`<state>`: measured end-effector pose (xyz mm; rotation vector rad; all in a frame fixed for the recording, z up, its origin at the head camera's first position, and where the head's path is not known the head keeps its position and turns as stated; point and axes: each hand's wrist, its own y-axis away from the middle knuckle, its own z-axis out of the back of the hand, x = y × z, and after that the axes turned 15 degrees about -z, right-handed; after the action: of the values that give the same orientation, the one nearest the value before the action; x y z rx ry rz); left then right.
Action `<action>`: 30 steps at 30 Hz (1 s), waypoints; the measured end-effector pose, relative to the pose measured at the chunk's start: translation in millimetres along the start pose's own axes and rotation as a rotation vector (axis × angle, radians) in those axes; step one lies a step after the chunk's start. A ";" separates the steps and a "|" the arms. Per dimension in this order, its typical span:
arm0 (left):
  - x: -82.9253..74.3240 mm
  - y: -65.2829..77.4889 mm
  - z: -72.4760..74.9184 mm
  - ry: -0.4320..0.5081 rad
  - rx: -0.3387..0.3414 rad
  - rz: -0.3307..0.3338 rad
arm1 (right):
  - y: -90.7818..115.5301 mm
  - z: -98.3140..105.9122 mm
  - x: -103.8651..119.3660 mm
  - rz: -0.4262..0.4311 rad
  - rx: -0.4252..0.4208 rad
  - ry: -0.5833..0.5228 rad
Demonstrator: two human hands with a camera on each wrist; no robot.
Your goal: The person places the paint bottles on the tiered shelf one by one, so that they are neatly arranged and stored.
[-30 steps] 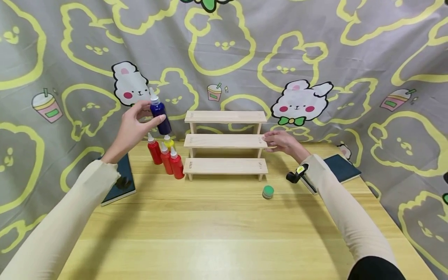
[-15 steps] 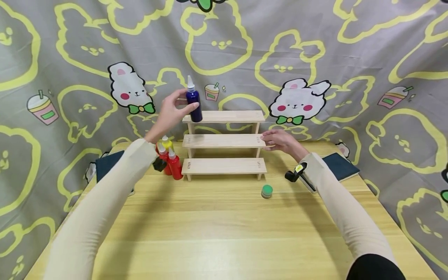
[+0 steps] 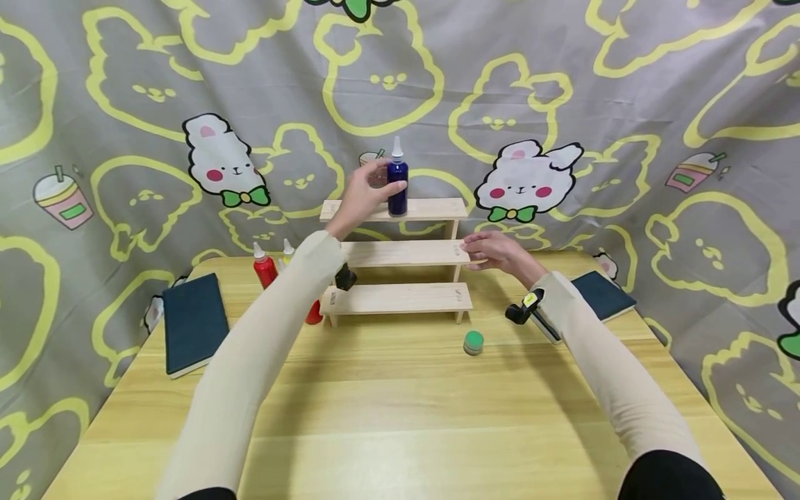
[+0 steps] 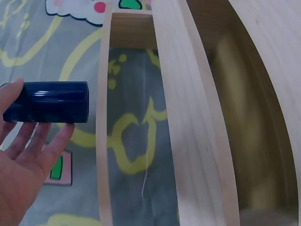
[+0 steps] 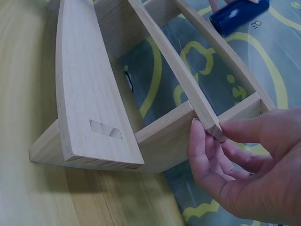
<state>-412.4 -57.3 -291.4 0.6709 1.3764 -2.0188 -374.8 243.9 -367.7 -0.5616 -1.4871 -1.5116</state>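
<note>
A patterned cloth (image 3: 150, 253) hangs beyond both hands, and the tabletop (image 3: 400, 423) spreads beneath them. The three-step wooden shelf (image 3: 400, 298) stands below the left hand (image 3: 364, 198), with its right side at the right hand (image 3: 500, 251). It looks light and stiff, so a knock might shift it; a board end seems a sound place to steady it. A dark notebook (image 3: 196, 319) lies well to the left of the left hand, and another notebook (image 3: 603, 295) to the right of the right hand.

The blue bottle (image 3: 397, 187) is in the left hand, upright over the top board; the left wrist view shows a gap under its base. It looks smooth, probably light and a little slippery, best held round its sides below the nozzle. The left arm reaches forward, thumb and fingers pinching the bottle from opposite sides. The right hand pinches the middle board's right end between thumb and curled fingers. Left of the left hand stands a red bottle (image 3: 265, 267). A small green-lidded jar (image 3: 473, 342) sits nearer the person than the right hand.
</note>
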 end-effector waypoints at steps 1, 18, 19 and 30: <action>0.9 -2.1 -4.1 0.002 -0.001 0.002 | -0.2 -0.1 0.6 0.001 0.001 0.000; 10.4 -16.3 -45.7 0.077 -0.017 0.002 | -1.5 2.1 3.0 -0.016 -0.003 0.015; 10.3 -16.2 -45.8 0.076 -0.016 0.002 | -0.9 2.0 3.3 -0.016 -0.004 0.012; 4.2 -10.1 -37.0 0.033 0.050 0.033 | -1.0 0.8 2.6 -0.027 0.002 -0.007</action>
<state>-419.8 -20.5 -300.3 0.7476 1.3287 -2.0301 -377.1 243.8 -365.8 -0.5480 -1.5068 -1.5306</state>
